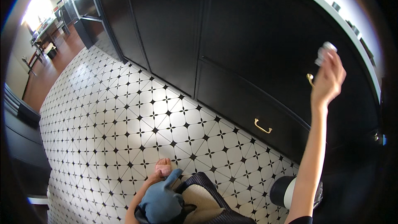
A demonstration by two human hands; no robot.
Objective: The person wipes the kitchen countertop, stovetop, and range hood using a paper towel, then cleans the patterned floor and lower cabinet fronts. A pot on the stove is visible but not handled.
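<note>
My right hand (pixel 331 76) is raised at the right, before the dark cabinet front. Its fingers pinch a small, pale, crumpled item (pixel 325 53), too blurred to name more closely. Just beside that wrist is a brass cabinet handle (pixel 309 77). Low in the view, my left hand (pixel 158 175) is at the edge of a bundle of blue cloth (pixel 163 200), which my left arm holds against my body. Part of this hand is hidden behind the cloth. A dark striped fabric with a beige, ribbed inner side (pixel 200 196) hangs beside the bundle.
Dark cabinets (pixel 168 21) run along the front under a pale countertop (pixel 345 21). A black and white bin (pixel 289 189) stands below my right forearm. My foot in a pink slipper (pixel 163 169) rests on the patterned tile floor (pixel 124 130). Farther left is a table (pixel 46 26).
</note>
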